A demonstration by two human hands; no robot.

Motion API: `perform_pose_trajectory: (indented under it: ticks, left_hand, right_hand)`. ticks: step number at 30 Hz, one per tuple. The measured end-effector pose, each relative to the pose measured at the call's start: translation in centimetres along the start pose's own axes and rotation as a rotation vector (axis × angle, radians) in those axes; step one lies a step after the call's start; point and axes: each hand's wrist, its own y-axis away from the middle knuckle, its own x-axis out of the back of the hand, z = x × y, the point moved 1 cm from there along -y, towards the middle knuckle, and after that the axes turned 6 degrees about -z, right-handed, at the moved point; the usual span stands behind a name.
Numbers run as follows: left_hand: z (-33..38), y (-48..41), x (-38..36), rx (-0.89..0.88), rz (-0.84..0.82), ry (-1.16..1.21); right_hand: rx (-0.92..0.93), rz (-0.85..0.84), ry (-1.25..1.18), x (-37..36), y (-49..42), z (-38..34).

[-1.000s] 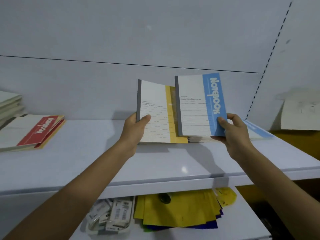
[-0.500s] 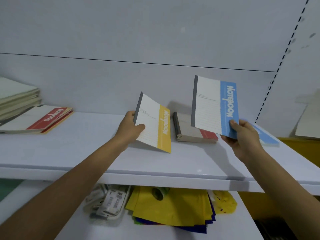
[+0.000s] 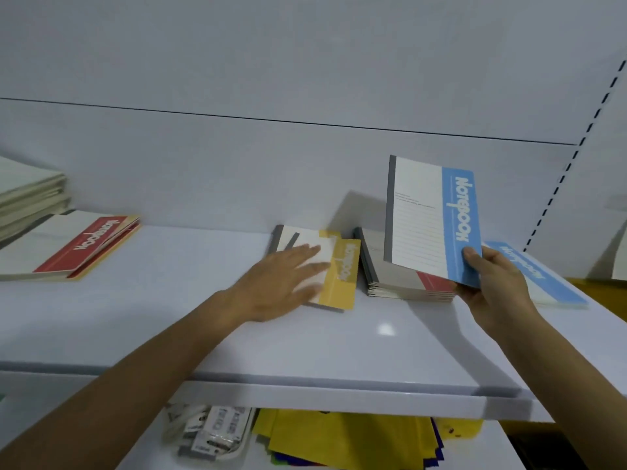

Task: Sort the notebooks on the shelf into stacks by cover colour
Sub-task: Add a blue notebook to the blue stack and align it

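Two notebooks are in hand in the head view. Just left of the unsorted pile [image 3: 407,283] on the shelf [image 3: 339,351], the left hand [image 3: 281,283] lies flat, fingers [image 3: 305,252] straight and spread, pressing the yellow notebook [image 3: 341,276] onto what looks like another yellow one. Above the pile, the right hand [image 3: 492,283] pinches the blue notebook [image 3: 434,218] by its lower right corner, thumb in front; the book stands nearly upright, long axis vertical. The blue stack [image 3: 543,279] lies flat just right of the pile, beyond the right hand, which is the nearer one, so the book probably needs tipping flat and carrying rightward. The red stack [image 3: 84,245] sits far left of the pile. Coloured bands read "Notebook" in white; the smaller print is illegible.
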Motion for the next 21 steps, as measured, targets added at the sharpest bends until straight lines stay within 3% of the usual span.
perform_pose_trajectory:
  ticks: [2, 3, 12, 21]
  left_hand:
    - [-0.1, 0.2, -0.5, 0.033, -0.227, -0.029]
    - [-0.2, 0.1, -0.5, 0.061, -0.248, -0.058]
    - [-2.0, -1.0, -0.8, 0.162, -0.250, -0.088]
    - [-2.0, -1.9, -0.3, 0.125, -0.294, -0.052]
  right_hand:
    - [0.003, 0.000, 0.013, -1.0, -0.2, 0.1]
    - [-0.001, -0.002, 0.018, -1.5, -0.2, 0.2]
    - [-0.019, 0.021, 0.028, -4.2, 0.1, 1.3]
    - [-0.100, 0.094, 0.006, -6.8, -0.1, 2.2]
